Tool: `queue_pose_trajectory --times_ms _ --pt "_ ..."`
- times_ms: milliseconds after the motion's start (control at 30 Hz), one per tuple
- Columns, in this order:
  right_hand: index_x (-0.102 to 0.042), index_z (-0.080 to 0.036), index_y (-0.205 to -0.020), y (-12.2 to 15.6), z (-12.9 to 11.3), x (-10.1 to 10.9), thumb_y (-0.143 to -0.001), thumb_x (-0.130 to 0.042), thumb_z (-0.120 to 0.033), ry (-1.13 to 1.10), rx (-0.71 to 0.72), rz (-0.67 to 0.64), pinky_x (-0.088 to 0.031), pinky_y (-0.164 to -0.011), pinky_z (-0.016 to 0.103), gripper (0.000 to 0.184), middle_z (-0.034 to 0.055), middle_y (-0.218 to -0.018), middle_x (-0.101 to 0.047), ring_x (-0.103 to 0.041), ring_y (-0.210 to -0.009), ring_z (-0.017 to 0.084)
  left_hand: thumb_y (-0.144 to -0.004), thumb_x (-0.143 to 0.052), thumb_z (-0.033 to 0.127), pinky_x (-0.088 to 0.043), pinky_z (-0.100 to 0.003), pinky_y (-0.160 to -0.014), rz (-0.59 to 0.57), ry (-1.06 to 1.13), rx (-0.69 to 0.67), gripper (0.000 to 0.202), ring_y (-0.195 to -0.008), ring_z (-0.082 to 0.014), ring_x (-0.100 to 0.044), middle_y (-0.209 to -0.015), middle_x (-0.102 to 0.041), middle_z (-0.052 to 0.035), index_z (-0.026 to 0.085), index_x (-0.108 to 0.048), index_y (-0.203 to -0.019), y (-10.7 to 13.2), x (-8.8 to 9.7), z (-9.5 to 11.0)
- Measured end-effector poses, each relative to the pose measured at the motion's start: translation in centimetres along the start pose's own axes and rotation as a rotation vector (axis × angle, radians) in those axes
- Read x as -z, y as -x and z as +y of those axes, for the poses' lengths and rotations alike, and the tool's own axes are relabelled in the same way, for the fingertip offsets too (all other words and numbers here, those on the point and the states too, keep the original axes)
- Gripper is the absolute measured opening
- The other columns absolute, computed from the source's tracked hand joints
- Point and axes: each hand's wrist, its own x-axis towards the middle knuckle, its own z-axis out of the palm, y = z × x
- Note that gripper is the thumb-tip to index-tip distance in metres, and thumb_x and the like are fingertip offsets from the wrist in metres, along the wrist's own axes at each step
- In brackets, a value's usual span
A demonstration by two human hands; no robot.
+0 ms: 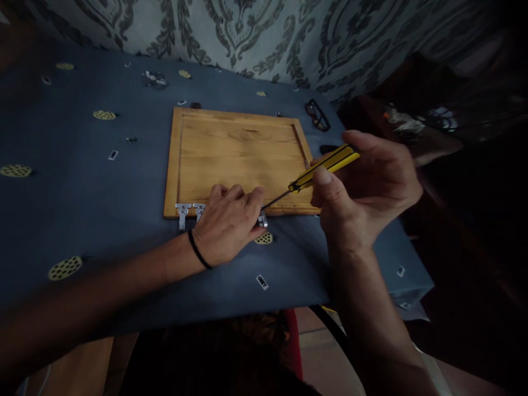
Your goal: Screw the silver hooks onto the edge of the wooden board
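Observation:
A wooden panel with a raised frame (243,154) lies flat on the table. Along its near edge, my left hand (231,223) is closed over a metal hinge (263,220), thumb and index finger at its sides and most of it hidden. My right hand (367,192) grips a yellow-and-black screwdriver (324,168) by the handle. The shaft slants down to the left, and its tip meets the hinge beside my left index finger. Two more metal hinges, one on the left (183,215) and another (199,210) partly behind my fingers, sit on the same edge.
A blue patterned cloth (136,187) covers the table. Eyeglasses (317,115) lie beyond the panel's right corner. Small metal parts (155,79) rest at the back left, and a small dark piece (131,140) is nearer. A patterned curtain (235,33) hangs behind the table.

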Motion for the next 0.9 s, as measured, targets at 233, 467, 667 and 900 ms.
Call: queue_pose_trajectory --times_ms 233,467,667,900 --pt "-0.075 -0.032 -0.11 -0.01 -0.33 -0.11 -0.072 -0.087 -0.027 0.044 -0.008 -0.018 -0.044 -0.039 0.019 0.04 -0.0029 -0.085 -0.069 -0.052 -0.047 0.004 -0.093 -0.068 0.035 -0.037 -0.043 -0.092 0.01 -0.008 -0.009 0.044 -0.111 -0.0294 -0.06 -0.114 -0.071 -0.0098 0.014 -0.046 -0.124 0.08 -0.12 -0.06" --pt "-0.071 -0.042 -0.113 0.17 -0.8 0.14 -0.076 -0.083 -0.038 0.059 -0.097 -0.091 -0.046 -0.035 0.024 0.04 -0.0009 -0.094 -0.075 -0.069 -0.065 0.018 -0.092 -0.068 0.036 -0.038 -0.043 -0.091 0.007 -0.007 -0.013 0.044 -0.111 -0.0297 -0.06 -0.111 -0.072 -0.0086 0.014 -0.046 -0.123 0.06 -0.11 -0.09" --pt "-0.073 -0.044 -0.11 0.25 -0.7 0.07 -0.072 -0.086 -0.04 0.069 -0.095 -0.049 -0.05 -0.04 0.027 0.04 -0.001 -0.094 -0.072 -0.071 -0.081 0.023 -0.093 -0.068 0.037 -0.038 -0.043 -0.092 0.004 -0.002 -0.011 0.045 -0.112 -0.0301 -0.059 -0.114 -0.071 -0.0096 0.014 -0.046 -0.124 0.11 -0.04 -0.09" --pt "-0.075 -0.036 -0.11 0.05 0.09 0.36 -0.072 -0.088 -0.031 0.084 -0.018 -0.017 -0.045 -0.039 0.021 0.041 -0.0028 -0.097 -0.072 -0.054 -0.05 0.006 -0.092 -0.068 0.036 -0.038 -0.043 -0.092 0.013 -0.004 -0.013 0.043 -0.111 -0.0292 -0.06 -0.109 -0.071 -0.0085 0.014 -0.046 -0.122 0.13 -0.06 -0.02"
